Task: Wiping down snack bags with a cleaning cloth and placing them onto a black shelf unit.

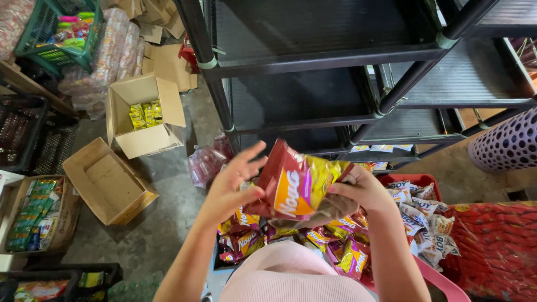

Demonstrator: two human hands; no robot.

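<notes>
Snack bag, red and yellow, held up over a heap of like packets, just below the black shelf rack. Right hand closed round its right edge; left hand half open, thumb pressed to the left edge, fingers spread. Best handled by the sealed edges, not squeezed in the middle, to spare the contents. Worth closing the left fingers before lifting toward a shelf.
</notes>
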